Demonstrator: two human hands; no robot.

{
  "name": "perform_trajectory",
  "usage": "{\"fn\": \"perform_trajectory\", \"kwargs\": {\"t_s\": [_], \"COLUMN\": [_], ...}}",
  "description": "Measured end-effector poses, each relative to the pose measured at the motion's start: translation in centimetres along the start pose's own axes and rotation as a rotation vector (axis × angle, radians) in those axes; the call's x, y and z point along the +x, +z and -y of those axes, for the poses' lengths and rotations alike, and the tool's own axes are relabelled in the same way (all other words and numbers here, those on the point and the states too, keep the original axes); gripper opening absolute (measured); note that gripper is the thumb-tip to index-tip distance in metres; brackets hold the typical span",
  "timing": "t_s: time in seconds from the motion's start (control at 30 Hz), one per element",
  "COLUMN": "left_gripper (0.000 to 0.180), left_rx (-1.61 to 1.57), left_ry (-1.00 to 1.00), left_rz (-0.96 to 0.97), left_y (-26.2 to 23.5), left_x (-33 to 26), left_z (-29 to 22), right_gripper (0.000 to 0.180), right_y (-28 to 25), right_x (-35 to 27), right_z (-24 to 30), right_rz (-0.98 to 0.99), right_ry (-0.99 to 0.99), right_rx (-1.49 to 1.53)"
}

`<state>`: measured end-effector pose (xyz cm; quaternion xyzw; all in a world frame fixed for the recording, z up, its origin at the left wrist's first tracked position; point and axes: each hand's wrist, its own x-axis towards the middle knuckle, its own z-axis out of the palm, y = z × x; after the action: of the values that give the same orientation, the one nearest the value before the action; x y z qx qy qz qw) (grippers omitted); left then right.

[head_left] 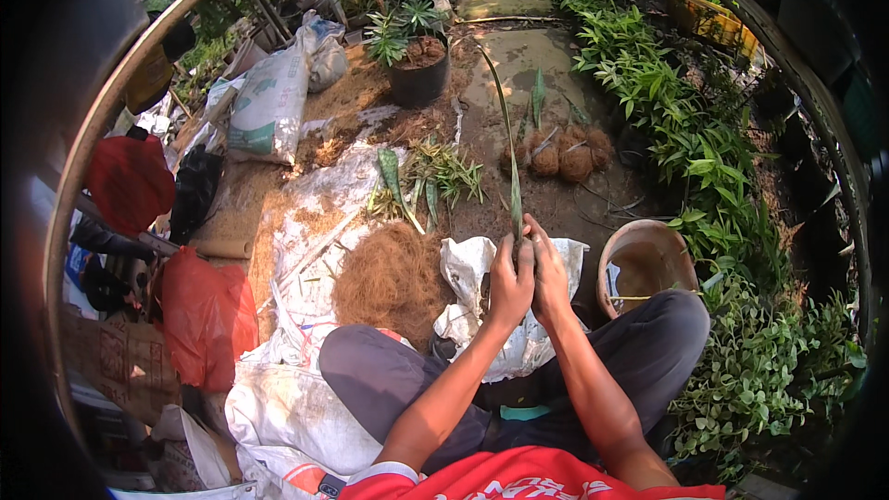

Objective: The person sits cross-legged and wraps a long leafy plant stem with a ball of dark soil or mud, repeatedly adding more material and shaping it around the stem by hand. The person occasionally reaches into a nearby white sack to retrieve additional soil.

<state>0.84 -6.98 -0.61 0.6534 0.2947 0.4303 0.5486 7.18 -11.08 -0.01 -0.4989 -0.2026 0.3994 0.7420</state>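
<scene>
A long, narrow snake plant leaf [512,167] stands nearly upright in front of me, its tip curving to the left. My left hand [511,287] and my right hand [548,268] are pressed together around its base, fingers closed. What lies between the palms at the base is hidden. Beneath the hands, a white sack [463,264] spreads between my crossed legs. To the left of it rests a loose heap of brown coconut fibre [387,280]. Several fibre-wrapped balls [576,156], some with leaves rising from them, sit farther off on the ground.
A clay-coloured pot [687,255] stands by my right knee. Cut leaves [390,174] lie beyond the fibre. A black potted plant [419,83] and a filled sack [269,111] are farther back. Red bags [206,315] crowd the left; leafy plants [704,167] line the right.
</scene>
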Motion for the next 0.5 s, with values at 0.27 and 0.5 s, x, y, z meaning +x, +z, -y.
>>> {"fn": "perform_trajectory", "kwargs": {"t_s": [0.27,0.5], "left_gripper": [0.040,0.036], "left_rx": [-0.235,-0.270], "left_ry": [-0.110,-0.139], "left_rz": [0.011,0.019], "left_y": [-0.2,-0.3], "left_x": [0.0,-0.1], "left_z": [-0.4,0.8], "right_gripper": [0.041,0.042], "right_y": [1.0,1.0], "right_x": [-0.3,-0.4], "right_z": [0.9,1.2], "right_rz": [-0.025,-0.032], "right_ry": [-0.001,-0.026], "right_rx": [0.011,-0.075]}}
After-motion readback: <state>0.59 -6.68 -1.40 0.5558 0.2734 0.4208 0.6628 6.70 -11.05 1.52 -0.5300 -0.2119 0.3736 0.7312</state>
